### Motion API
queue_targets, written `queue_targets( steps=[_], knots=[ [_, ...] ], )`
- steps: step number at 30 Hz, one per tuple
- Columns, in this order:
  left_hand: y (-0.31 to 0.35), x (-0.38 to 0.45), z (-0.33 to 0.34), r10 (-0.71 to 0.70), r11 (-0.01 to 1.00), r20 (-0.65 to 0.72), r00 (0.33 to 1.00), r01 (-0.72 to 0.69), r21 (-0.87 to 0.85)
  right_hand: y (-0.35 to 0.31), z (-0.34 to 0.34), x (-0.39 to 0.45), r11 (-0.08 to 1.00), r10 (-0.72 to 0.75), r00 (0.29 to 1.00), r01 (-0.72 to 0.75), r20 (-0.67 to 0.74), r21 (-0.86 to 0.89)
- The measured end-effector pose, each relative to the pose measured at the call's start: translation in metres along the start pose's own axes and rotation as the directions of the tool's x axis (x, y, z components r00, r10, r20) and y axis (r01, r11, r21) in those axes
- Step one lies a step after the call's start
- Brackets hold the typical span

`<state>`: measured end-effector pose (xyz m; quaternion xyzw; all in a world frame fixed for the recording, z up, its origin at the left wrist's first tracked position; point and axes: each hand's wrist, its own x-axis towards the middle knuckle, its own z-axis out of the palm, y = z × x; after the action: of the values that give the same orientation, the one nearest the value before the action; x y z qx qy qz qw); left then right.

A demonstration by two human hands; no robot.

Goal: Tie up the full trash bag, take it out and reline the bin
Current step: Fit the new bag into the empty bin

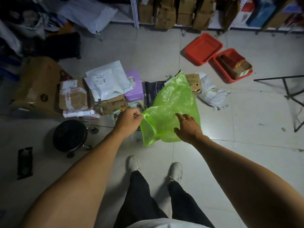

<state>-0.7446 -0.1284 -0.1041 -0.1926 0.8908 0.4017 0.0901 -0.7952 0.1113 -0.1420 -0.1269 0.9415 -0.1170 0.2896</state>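
Observation:
A thin translucent green trash bag (172, 102) hangs spread out in front of me, above the floor. My left hand (128, 120) pinches the bag's left edge with closed fingers. My right hand (187, 125) lies against the bag's lower right part with fingers spread; whether it grips the plastic is unclear. The bag looks flat and empty. A bin is hidden behind the bag, if there is one; only clutter shows at the bag's left edge.
Cardboard boxes and parcels (105, 89) are piled on the tiled floor ahead left. A black wheeled stool (69, 135) stands at my left. Two red plastic trays (204, 48) lie ahead right. Shelves with boxes (172, 12) line the back wall. A black metal stand (289, 89) is at right.

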Motion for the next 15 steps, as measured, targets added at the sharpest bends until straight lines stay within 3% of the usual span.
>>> queue_targets(
  steps=[8, 15],
  knots=[
    [0.005, 0.039, -0.007, 0.047, 0.98, 0.043, 0.998, -0.038, -0.197, -0.025, -0.003, 0.034, 0.989, -0.021, 0.996, 0.034, -0.09, 0.145],
    [-0.004, 0.074, 0.021, -0.062, 0.922, 0.127, 0.99, 0.106, -0.373, -0.026, 0.028, 0.074, 0.973, -0.029, 0.994, 0.052, -0.103, 0.225]
  ],
)
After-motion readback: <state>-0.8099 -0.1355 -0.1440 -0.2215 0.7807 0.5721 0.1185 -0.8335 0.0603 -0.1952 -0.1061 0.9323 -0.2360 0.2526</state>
